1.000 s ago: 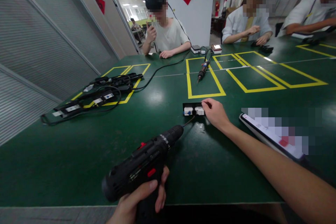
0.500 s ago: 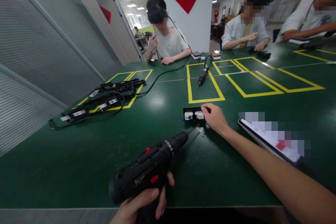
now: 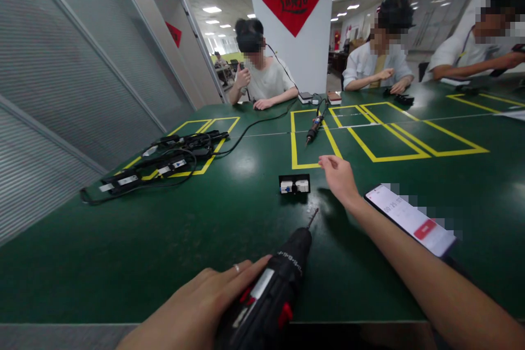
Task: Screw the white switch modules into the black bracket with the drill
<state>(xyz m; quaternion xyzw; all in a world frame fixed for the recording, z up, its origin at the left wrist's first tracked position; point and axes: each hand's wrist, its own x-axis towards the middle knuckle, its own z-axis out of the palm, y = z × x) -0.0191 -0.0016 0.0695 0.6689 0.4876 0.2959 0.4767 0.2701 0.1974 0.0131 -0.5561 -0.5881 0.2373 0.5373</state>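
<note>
My left hand (image 3: pixel 205 295) is wrapped round a black cordless drill (image 3: pixel 268 295) with red switches. Its index finger lies along the drill's body, and the slim bit (image 3: pixel 313 219) points up and away over the table. The handle is out of sight below. To the right, my right hand (image 3: pixel 338 175) hovers with thumb and fingers pressed together; whatever may be between the fingertips cannot be made out. Just left of that hand, apart from it, a small black panel with two white inserts (image 3: pixel 302 186), one partly blue, stands on the green table (image 3: pixel 164 262).
A lit phone (image 3: pixel 404 213) lies right of my forearm. Black power strips and cables (image 3: pixel 176 156) are heaped at the left. A corded, pen-like tool (image 3: pixel 314 130) rests inside a yellow tape outline (image 3: pixel 293 147). Several people (image 3: pixel 266 74) sit across the table.
My right hand has let go of the black panel and lifted right of it. The drill has swung right, its bit pointing more forward, and my left hand's grip has shifted onto its body.
</note>
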